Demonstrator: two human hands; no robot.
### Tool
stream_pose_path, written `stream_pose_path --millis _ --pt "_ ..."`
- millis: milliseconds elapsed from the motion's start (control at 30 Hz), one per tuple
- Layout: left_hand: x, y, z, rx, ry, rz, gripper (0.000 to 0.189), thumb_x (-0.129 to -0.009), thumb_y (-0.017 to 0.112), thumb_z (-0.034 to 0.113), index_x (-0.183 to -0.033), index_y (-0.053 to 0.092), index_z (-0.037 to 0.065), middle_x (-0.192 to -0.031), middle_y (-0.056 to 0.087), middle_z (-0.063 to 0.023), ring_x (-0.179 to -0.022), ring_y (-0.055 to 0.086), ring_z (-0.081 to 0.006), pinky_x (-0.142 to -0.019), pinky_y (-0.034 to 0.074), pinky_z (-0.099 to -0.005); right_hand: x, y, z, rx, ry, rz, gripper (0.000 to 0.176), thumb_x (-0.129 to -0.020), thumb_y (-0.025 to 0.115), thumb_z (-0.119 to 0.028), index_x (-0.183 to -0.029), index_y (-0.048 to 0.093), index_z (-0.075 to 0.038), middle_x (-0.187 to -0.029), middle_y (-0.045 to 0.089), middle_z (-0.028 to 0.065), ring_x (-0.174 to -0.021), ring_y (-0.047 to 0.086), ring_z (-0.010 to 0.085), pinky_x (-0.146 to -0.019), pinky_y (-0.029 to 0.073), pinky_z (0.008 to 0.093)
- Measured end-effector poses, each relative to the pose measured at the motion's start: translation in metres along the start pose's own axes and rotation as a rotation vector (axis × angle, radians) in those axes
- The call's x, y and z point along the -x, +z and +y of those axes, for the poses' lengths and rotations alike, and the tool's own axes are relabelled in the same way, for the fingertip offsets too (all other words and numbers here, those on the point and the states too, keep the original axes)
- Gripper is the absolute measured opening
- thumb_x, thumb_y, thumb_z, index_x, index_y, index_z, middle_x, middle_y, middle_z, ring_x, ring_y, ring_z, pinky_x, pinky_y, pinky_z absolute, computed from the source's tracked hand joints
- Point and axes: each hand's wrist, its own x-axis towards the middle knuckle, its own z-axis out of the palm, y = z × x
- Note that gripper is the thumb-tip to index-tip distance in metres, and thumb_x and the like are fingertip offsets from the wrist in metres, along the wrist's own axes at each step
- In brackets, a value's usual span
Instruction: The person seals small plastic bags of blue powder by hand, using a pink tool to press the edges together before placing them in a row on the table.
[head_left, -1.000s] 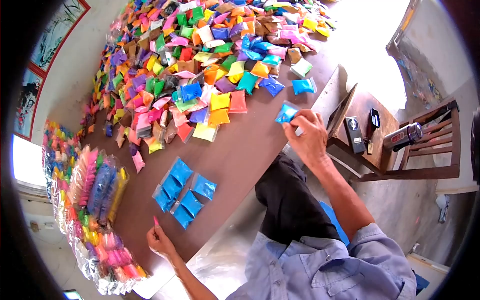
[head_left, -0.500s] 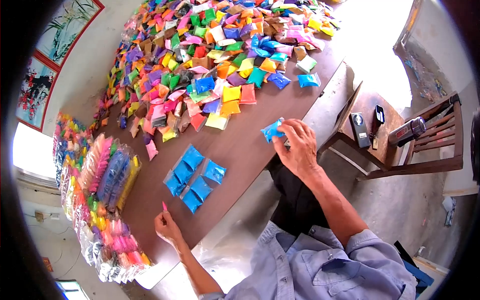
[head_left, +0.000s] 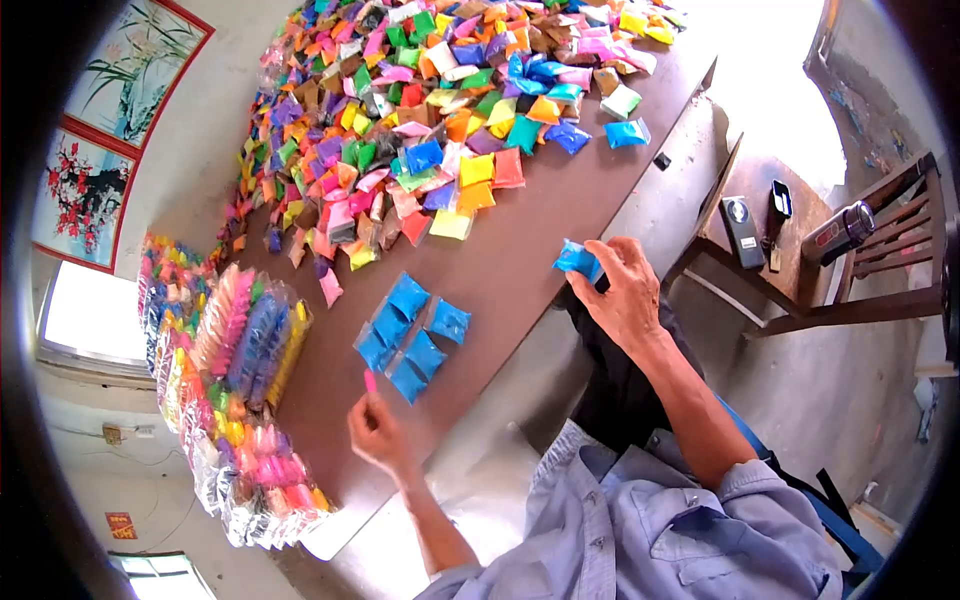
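Observation:
Between the thumb and fingers of my right hand (head_left: 628, 295) is a small clear bag of blue material (head_left: 576, 259), held over the near edge of the table. My left hand (head_left: 380, 432) is closed, and a small narrow pink piece (head_left: 370, 382) sticks up from its fingertips; what it is I cannot tell. Just beyond that hand, several matching blue packets (head_left: 423, 354) lie flat in two short rows on the brown table (head_left: 520, 245).
A large heap of packets in many colours (head_left: 400, 130) covers the far part of the table. Long bundles of coloured packs (head_left: 255, 345) stack up at the left. To the right are a small wooden stool (head_left: 795, 235) carrying a flask (head_left: 838, 230), and a wooden chair (head_left: 905, 230).
The camera view has shifted, moving the table's contents rightward and up in the picture. My left hand has come slightly nearer the blue packets. My right hand still grips its packet, now closer to me.

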Motion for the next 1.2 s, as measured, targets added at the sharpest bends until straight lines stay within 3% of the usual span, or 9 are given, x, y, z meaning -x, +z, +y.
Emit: stream_pose_path --millis 167,333,533,667,733,900,967,1067,1200 --pt "0.029 0.07 0.11 0.305 0.147 -0.469 0.007 -0.099 0.075 0.008 -0.1 0.077 0.001 -0.086 0.074 -0.0084 -0.072 0.066 -0.0154 -0.065 0.053 -0.0317 0.006 -0.001 -0.007 -0.082 0.101 -0.052 0.046 -0.081 0.089 -0.021 -0.121 0.069 -0.008 -0.122 0.062 0.0172 -0.101 0.07 0.0354 -0.08 0.061 0.0441" --pt "0.046 0.149 0.16 0.446 0.4 -0.543 0.009 -0.098 0.077 0.011 -0.104 0.075 0.006 -0.087 0.074 -0.0139 -0.074 0.073 -0.0317 -0.063 0.056 -0.0392 0.005 0.003 -0.002 -0.173 0.123 -0.064 0.046 -0.081 0.089 -0.016 -0.121 0.068 -0.006 -0.121 0.062 0.0179 -0.1 0.07 0.038 -0.08 0.061 0.0437" --pt "0.044 0.172 0.163 0.371 0.322 -0.629 0.007 -0.098 0.076 0.012 -0.1 0.073 0.007 -0.084 0.072 -0.0133 -0.073 0.073 -0.0328 -0.061 0.056 -0.0413 -0.002 0.004 0.002 -0.196 0.136 -0.107 0.043 -0.082 0.088 -0.015 -0.118 0.067 -0.006 -0.116 0.066 0.0169 -0.101 0.071 0.0373 -0.079 0.061 0.0437" --pt "0.037 0.182 0.163 0.345 0.312 -0.67 0.007 -0.099 0.076 0.012 -0.097 0.071 0.006 -0.083 0.072 -0.0131 -0.072 0.073 -0.0316 -0.06 0.056 -0.0407 -0.007 0.003 -0.002 -0.197 0.172 -0.147 0.041 -0.082 0.087 -0.018 -0.114 0.065 -0.006 -0.111 0.066 0.0151 -0.09 0.071 0.0356 -0.075 0.06 0.0433" --pt "0.034 0.189 0.161 0.283 0.3 -0.603 0.009 -0.099 0.075 0.009 -0.095 0.072 0.002 -0.074 0.07 -0.0108 -0.06 0.067 -0.0188 -0.059 0.053 -0.0343 -0.009 0.004 -0.002 -0.199 0.198 -0.168 0.04 -0.082 0.087 -0.019 -0.113 0.064 -0.006 -0.11 0.066 0.0146 -0.085 0.071 0.0352 -0.073 0.059 0.0433" --pt "0.02 0.182 0.167 0.322 0.249 -0.613 0.009 -0.098 0.077 0.011 -0.098 0.074 0.002 -0.077 0.072 -0.012 -0.063 0.069 -0.0201 -0.059 0.053 -0.0339 -0.01 0.002 -0.001 -0.168 0.142 -0.136 0.037 -0.083 0.085 -0.019 -0.111 0.064 -0.006 -0.107 0.066 0.0144 -0.083 0.07 0.035 -0.072 0.059 0.0432" --pt "0.022 0.176 0.168 0.333 0.499 -0.546 0.008 -0.098 0.077 0.01 -0.099 0.075 0.002 -0.087 0.074 -0.0128 -0.071 0.073 -0.0235 -0.061 0.055 -0.0358 -0.01 0.002 0.0 -0.18 0.162 -0.147 0.037 -0.083 0.085 -0.019 -0.111 0.064 -0.006 -0.107 0.066 0.0145 -0.084 0.071 0.0354 -0.072 0.059 0.0433" --pt "0.039 0.169 0.168 0.339 0.591 -0.61 0.008 -0.099 0.073 0.008 -0.107 0.073 0.007 -0.098 0.071 -0.0111 -0.082 0.073 -0.0293 -0.062 0.057 -0.0419 -0.009 0.005 0.001 -0.18 0.145 -0.132 0.038 -0.083 0.084 -0.019 -0.112 0.065 -0.006 -0.107 0.066 0.0148 -0.087 0.071 0.0362 -0.073 0.059 0.0438" --pt "0.033 0.171 0.167 0.214 0.634 -0.652 0.017 -0.098 0.073 0.007 -0.114 0.071 0.008 -0.099 0.07 -0.009 -0.081 0.073 -0.031 -0.063 0.058 -0.0428 -0.007 0.005 -0.003 -0.177 0.177 -0.146 0.038 -0.084 0.084 -0.02 -0.114 0.065 -0.006 -0.108 0.066 0.0149 -0.09 0.072 0.0366 -0.075 0.06 0.0451"
